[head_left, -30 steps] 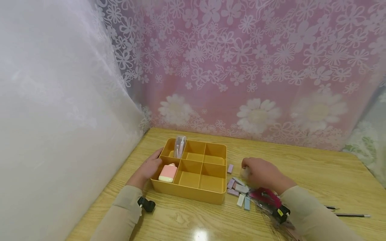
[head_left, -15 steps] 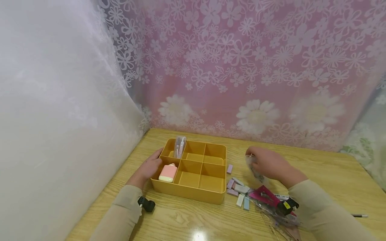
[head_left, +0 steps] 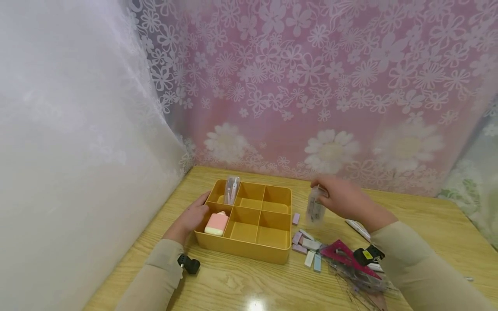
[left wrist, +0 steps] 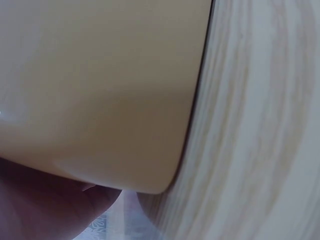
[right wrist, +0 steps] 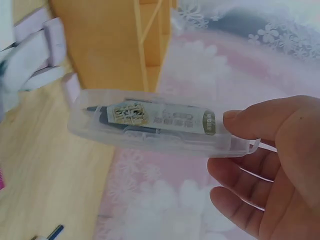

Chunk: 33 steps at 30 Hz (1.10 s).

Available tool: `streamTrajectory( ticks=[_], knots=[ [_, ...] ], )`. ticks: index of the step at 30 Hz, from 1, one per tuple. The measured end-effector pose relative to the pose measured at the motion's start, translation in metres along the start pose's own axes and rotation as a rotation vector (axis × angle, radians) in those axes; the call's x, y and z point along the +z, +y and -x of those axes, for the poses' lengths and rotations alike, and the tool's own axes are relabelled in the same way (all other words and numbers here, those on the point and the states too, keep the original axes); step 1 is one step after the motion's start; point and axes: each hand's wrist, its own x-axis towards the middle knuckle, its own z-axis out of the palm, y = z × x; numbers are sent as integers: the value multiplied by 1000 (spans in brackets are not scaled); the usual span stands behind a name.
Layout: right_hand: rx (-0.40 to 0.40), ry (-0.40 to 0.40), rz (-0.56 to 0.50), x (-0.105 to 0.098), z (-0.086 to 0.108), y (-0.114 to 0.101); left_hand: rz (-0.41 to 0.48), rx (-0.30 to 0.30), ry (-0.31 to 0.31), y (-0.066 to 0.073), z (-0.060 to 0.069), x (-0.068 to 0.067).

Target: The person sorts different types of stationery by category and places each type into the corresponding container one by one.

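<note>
A yellow six-compartment organizer box [head_left: 241, 252] stands on the table. My left hand [head_left: 191, 216] holds its left wall, thumb at the rim; in the left wrist view the box's outer wall [left wrist: 110, 100] hides most of the fingers. To the right of the box, my right hand [head_left: 344, 199] grips one end of a translucent plastic case [head_left: 315, 207] above the table. A dark pointed tool and a printed label show inside the case [right wrist: 160, 120] in the right wrist view. In the box's front left compartment lies a pink and cream bottle-shaped item [head_left: 217, 223].
A clear pack with white tools [head_left: 232, 190] leans in the back left compartment. Several pastel erasers [head_left: 311, 244] lie right of the box. Beside them are a magenta set square [head_left: 346, 255] over plastic packaging and a white pen-like item [head_left: 358, 229]. A floral curtain hangs behind.
My right hand has risen and moved away from me with the plastic case, then slightly left toward the box, uncovering the set square and the white pen-like item. The left hand stays put.
</note>
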Motion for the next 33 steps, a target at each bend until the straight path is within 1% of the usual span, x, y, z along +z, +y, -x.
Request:
streamTrajectory(
  ticks=[4,8,14,17,22,28,33],
  knots=[
    [-7,19,-8,-13,-8,-12,-5,-21,12,2,0,0],
    [-14,39,-21,-23,-21,-25,-4,-19,21,2,0,0],
    [-26,27,-49,-27,-42,-47,-4,-24,15,1,0,0],
    [-40,26,-51,-27,-54,-59,-15,-27,16,0,1,0],
    [-77,30,-89,-23,-79,-83,-15,-24,22,-2,0,-2],
    [-107,24,-94,-12,-109,-110,14,-8,8,-2,2,-1],
    [-129,28,-84,-2,-126,-130,-1,2,11,-2,0,0]
  ],
)
